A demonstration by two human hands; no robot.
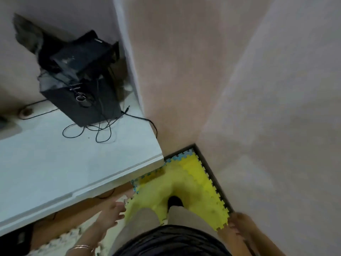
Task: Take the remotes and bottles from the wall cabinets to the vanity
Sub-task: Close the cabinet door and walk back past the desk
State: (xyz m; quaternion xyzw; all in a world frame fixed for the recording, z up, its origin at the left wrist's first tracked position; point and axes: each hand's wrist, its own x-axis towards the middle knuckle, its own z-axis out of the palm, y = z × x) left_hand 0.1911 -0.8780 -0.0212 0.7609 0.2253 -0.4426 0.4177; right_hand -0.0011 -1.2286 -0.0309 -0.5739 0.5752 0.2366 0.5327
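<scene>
No remote, bottle or wall cabinet shows in the head view. My left hand (110, 213) hangs low beside my leg, just below the front edge of a white counter (55, 163), fingers spread and holding nothing. My right hand (241, 226) is low at the right, near the dark baseboard, fingers loosely apart and empty. The picture is blurred by motion.
A black speaker box (81, 100) with loose black cables (96, 130) stands on the counter's far end, against a wall corner. Plain walls fill the right. Yellow foam floor mats (195, 174) lie under my feet, edged by the baseboard (212, 172).
</scene>
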